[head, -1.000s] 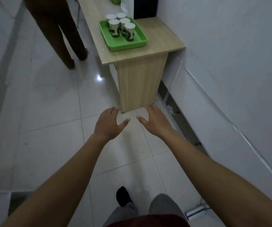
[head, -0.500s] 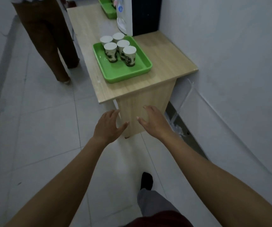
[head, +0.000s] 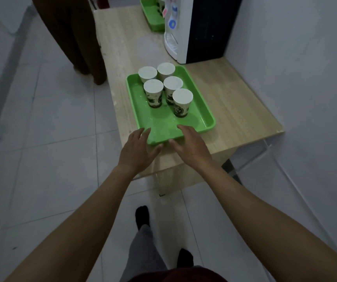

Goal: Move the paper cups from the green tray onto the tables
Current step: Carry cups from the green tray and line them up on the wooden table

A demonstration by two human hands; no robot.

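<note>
This looks like an office pantry or break corner rather than a home. Large pale glossy floor tiles (head: 47, 123) and plain white walls (head: 297, 58) give it an institutional look. A long light-wood laminate surface (head: 230, 110) runs along the wall, carrying a white-and-black water dispenser (head: 185, 31) with a blue tap marker. In front of it sits a green tray (head: 161, 127) with five printed paper cups (head: 182, 102), the kind set out for staff or visitors, and a second green tray (head: 153, 15) lies farther back. Another person's brown trouser legs (head: 72, 37) stand beside the surface.
</note>
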